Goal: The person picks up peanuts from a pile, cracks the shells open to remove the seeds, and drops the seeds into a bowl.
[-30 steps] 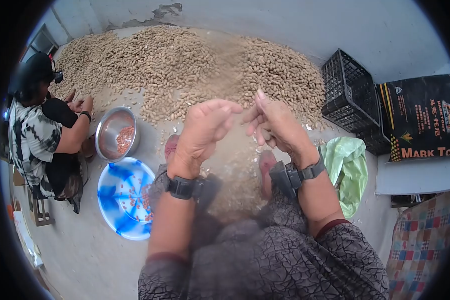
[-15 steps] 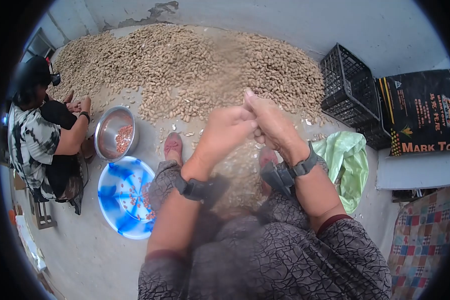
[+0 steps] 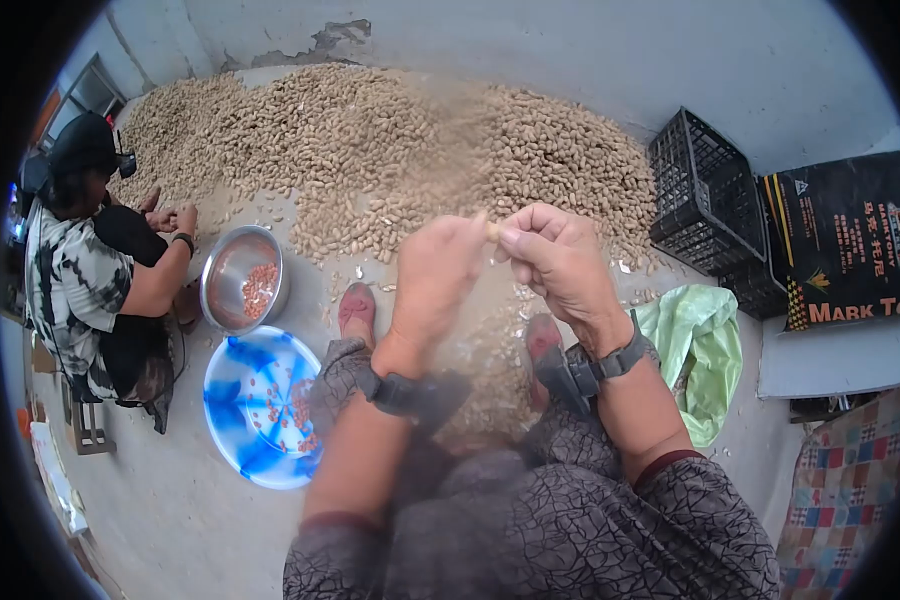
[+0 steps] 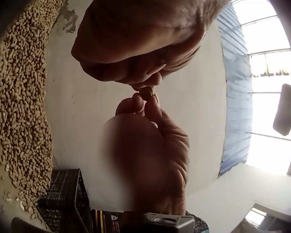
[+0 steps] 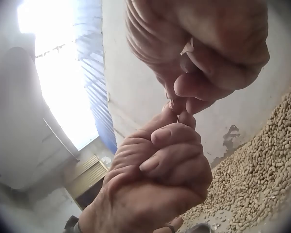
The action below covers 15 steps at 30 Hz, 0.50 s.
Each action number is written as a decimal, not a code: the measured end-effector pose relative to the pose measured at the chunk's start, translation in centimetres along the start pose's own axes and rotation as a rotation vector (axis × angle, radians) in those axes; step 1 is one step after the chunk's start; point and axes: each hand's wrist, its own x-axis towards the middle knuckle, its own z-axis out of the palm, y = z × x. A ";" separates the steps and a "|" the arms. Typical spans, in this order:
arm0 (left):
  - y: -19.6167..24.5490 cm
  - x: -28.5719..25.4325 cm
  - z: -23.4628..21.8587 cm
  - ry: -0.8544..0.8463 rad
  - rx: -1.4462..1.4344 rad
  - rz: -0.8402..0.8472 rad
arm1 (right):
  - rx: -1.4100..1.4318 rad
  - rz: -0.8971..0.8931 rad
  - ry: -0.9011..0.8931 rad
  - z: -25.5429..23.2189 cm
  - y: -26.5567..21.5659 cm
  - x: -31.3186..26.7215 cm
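Fingertip to fingertip, both hands meet over the floor around one small peanut point(image 3: 492, 232). My left hand point(image 3: 432, 275) pinches it from the left, blurred in the head view. My right hand point(image 3: 562, 262) pinches the other side between thumb and forefinger. In the left wrist view the peanut point(image 4: 146, 92) shows dark between the fingertips. A reddish bit of it point(image 5: 173, 104) peeks out in the right wrist view. There, a brownish rounded piece point(image 5: 187, 64) also sits in the right hand's curled fingers. Below the hands, shells point(image 3: 490, 350) lie between the feet.
A long heap of unshelled peanuts point(image 3: 340, 130) lies along the wall. To the left are a steel bowl point(image 3: 275, 315) and a blue-white basin point(image 3: 220, 440), both holding shelled kernels, and a crouching person point(image 3: 80, 260). Black crates point(image 3: 705, 185) and a green bag point(image 3: 705, 350) stand right.
One second ago the hands were apart with fingers loosely bent; they came together, and now the fingertips pinch a peanut between them. The head view has shifted slightly.
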 end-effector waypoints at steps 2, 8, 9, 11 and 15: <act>0.1 -0.1 0.4 -0.032 -0.043 0.031 | 0.219 0.181 -0.050 -0.3 0.1 0.0; 0.2 -0.9 0.6 -0.216 -0.152 0.083 | 0.691 0.315 -0.133 -0.3 0.4 0.1; 0.2 -0.9 0.5 -0.248 -0.170 0.083 | 0.689 0.315 -0.136 -0.3 0.2 0.0; 0.3 -0.9 0.5 -0.261 -0.178 0.106 | 0.651 0.300 -0.164 -0.2 -0.1 -0.1; 0.6 -0.7 0.1 -0.278 -0.166 0.121 | 0.417 0.189 -0.104 0.0 -0.2 -0.4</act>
